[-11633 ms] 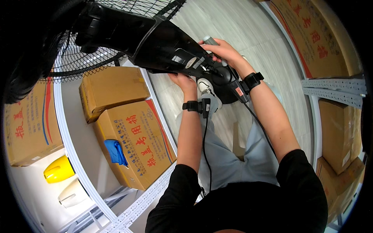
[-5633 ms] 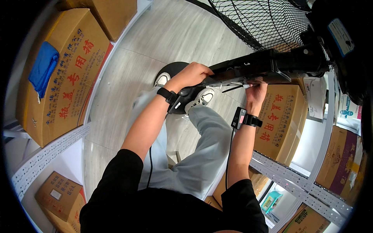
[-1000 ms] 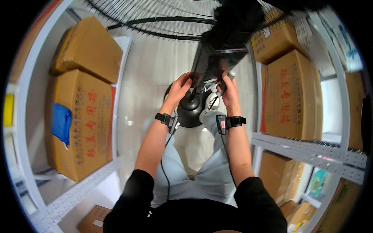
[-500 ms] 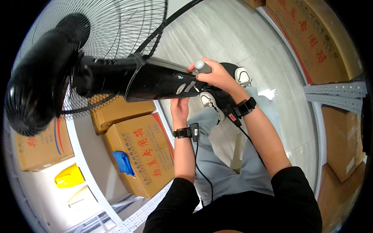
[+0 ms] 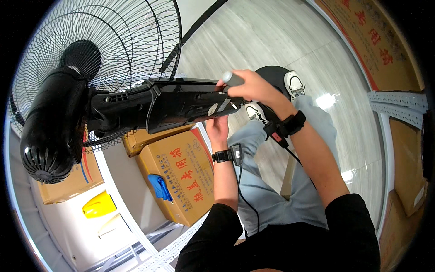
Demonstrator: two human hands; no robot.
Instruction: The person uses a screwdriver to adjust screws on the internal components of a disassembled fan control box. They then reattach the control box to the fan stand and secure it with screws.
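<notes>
On the left, a blue cloth (image 5: 159,187) is draped on a box (image 5: 186,164) — on the right, more boxes (image 5: 390,75) are shelved.

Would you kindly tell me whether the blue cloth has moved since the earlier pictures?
No: judged against the printed carton, the blue cloth lies at the same edge; only the view has turned.

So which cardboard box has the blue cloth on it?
The cardboard box just left of the left forearm in the picture: the blue cloth lies on it; no cloth shows on the other boxes.
</notes>
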